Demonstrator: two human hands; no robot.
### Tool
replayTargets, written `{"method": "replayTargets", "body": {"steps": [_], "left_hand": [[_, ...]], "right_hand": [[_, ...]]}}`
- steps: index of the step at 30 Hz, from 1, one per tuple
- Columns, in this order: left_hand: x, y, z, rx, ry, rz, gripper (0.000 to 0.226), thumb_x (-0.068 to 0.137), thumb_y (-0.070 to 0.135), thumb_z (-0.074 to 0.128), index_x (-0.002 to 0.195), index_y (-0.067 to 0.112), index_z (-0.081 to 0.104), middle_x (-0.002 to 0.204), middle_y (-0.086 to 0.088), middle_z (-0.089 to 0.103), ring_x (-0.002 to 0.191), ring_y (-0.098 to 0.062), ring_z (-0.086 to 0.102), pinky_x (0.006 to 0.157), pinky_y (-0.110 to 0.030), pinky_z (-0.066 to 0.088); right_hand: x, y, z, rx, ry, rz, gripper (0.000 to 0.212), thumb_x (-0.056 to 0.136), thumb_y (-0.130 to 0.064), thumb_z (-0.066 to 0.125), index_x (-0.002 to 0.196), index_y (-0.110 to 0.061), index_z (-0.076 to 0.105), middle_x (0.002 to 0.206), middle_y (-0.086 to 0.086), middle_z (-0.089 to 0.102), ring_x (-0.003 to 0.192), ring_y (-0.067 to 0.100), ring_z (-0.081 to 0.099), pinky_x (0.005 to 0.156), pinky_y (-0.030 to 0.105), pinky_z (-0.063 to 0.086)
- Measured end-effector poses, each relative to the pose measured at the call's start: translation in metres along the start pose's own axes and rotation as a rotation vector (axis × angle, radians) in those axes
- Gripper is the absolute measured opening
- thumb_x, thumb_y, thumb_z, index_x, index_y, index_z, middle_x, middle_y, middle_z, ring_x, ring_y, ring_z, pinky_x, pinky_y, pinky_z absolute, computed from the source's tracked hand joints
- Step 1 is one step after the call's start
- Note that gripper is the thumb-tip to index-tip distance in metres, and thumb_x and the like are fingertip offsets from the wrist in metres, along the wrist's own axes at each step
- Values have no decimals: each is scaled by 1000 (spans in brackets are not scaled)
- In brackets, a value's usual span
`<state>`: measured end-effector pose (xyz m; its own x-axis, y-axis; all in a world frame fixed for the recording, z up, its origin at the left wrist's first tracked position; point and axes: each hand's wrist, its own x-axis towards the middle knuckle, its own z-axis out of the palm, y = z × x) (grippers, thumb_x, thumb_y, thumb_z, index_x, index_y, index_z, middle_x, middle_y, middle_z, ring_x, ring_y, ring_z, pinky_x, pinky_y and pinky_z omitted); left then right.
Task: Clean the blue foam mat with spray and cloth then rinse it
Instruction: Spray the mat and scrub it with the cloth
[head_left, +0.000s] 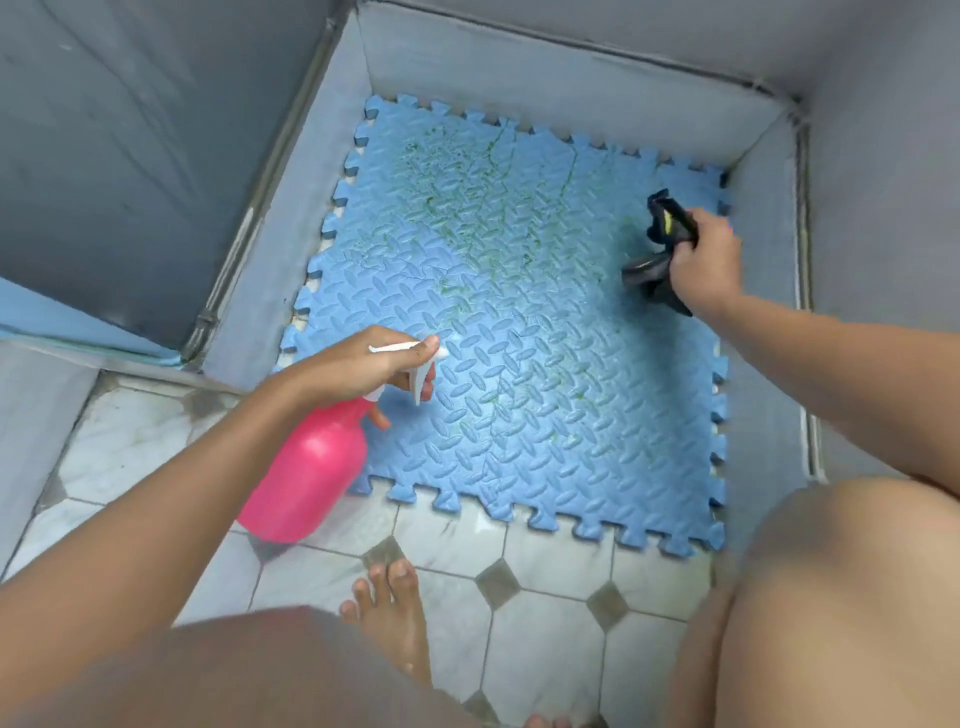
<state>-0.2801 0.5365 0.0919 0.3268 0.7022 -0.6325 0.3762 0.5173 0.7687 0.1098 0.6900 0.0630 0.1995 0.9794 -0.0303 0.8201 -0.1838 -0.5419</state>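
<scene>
There is one blue foam mat (519, 338). One pink spray bottle (306, 467) is at its near left edge, and one dark cloth (660, 244) is above its far right part. Two hands are over it, the left hand (358, 364) and the right hand (706, 260).

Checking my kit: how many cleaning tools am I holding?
2: the pink spray bottle in the left hand; the dark cloth in the right hand, over the mat at far right.

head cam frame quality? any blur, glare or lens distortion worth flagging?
Head view: wide-angle bowing of the wall edges and floor tiles toward the borders; soft bluish light, no hard shadows; pale sheen on the blue foam mat just past the spray bottle nozzle; mat texture crisp mid-frame; right knee at the bottom soft; cloth in the right hand slightly smeared.
</scene>
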Motion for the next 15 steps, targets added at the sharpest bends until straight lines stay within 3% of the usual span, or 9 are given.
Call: {"method": "replayTargets", "body": {"steps": [2, 5, 7, 11, 15], "left_hand": [[13, 10, 14, 122, -9, 49, 60, 94, 66, 57, 78, 9, 68, 80, -21, 71, 77, -23, 72, 57, -35, 53], [27, 23, 29, 222, 110, 141, 58, 96, 61, 59, 64, 13, 62, 58, -9, 63, 52, -17, 60, 52, -23, 45], [33, 32, 31, 204, 179, 171, 58, 95, 60, 61, 70, 9, 64, 60, -9, 64, 53, -16, 61, 52, -23, 46], [45, 46, 27, 134, 169, 206, 49, 95, 58, 62, 81, 12, 69, 80, -9, 75, 81, -22, 75, 68, -35, 54], [56, 47, 34, 229, 271, 216, 59, 91, 61, 66, 71, 6, 67, 61, -12, 70, 53, -17, 66, 51, -20, 47]], "right_hand": [[-1, 22, -17, 18, 51, 73, 43, 86, -3, 37, 118, -19, 62, 116, 13, 62, 106, 31, 57, 87, 34, 45], [-1, 45, -31, 27, 43, 177, 41, 85, 0, 38, 116, -14, 62, 114, 16, 62, 105, 34, 58, 81, 30, 43], [-2, 53, -35, 16, 5, 203, 41, 88, -1, 39, 121, -13, 60, 118, 17, 62, 108, 35, 58, 82, 30, 43], [-6, 44, -27, -64, -67, 145, 35, 93, -10, 47, 125, -15, 59, 121, 16, 63, 108, 35, 58, 82, 32, 44], [-4, 31, -18, -29, -93, 135, 30, 96, -24, 53, 122, -12, 60, 118, 15, 64, 109, 35, 58, 85, 36, 46]]}}
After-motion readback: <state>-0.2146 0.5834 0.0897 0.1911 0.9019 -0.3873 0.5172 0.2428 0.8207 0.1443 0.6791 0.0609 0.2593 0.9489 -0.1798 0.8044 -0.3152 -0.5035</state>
